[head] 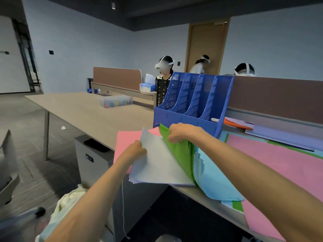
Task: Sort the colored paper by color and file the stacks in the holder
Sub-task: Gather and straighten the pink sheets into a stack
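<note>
Green sheets (176, 151), raised at the worktop (87, 112) edge just before the blue holder (192, 105), are gripped by the curled fingers of the right hand (180, 132); the left hand (137, 149) pinches the white sheets (160, 165) alongside.

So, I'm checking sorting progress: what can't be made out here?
Head view:
Slot floors of the blue holder: hidden by its front wall, so filing unconfirmed.
Fingertips of the right hand: behind the green sheets it grips.
Fingertips of the left hand: behind the pale sheets it holds.
The pink sheet at right: cut off by the frame edge.
Contents of the clear box on the desk: blurred, too small.
</note>
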